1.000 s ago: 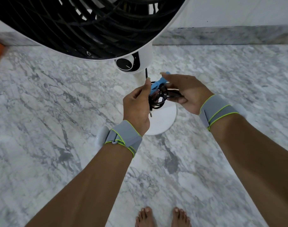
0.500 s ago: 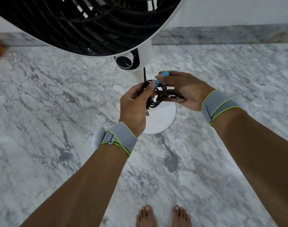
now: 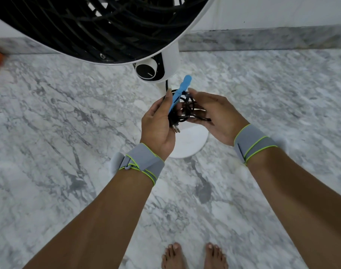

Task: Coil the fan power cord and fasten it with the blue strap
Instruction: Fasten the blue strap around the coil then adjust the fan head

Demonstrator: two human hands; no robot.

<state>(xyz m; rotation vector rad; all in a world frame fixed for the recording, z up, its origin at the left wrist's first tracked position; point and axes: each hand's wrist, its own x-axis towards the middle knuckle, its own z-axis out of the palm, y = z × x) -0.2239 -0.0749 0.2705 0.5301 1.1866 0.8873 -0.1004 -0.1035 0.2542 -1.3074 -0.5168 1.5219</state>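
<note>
A black power cord [image 3: 185, 111] is wound into small loops and held in the air in front of the white fan's pole. My left hand [image 3: 158, 125] grips the left side of the coil, with the metal plug prongs [image 3: 176, 129] poking out by its palm. The blue strap [image 3: 180, 92] runs up across the coil, its free end sticking up past my fingers. My right hand [image 3: 216, 117] holds the right side of the coil, its fingertips at the strap. One strand of cord rises to the fan's neck.
The fan's black grille [image 3: 99, 26] fills the top left, with a dial knob [image 3: 146, 70] below it and the round white base [image 3: 189, 142] on the marble floor under my hands. My bare feet [image 3: 195, 257] are at the bottom. A wall skirting runs along the back.
The strap's free end now stands up straight above the coil instead of lying under my right fingers. Both hands have shifted slightly with the coil, and the plug prongs show more clearly.
</note>
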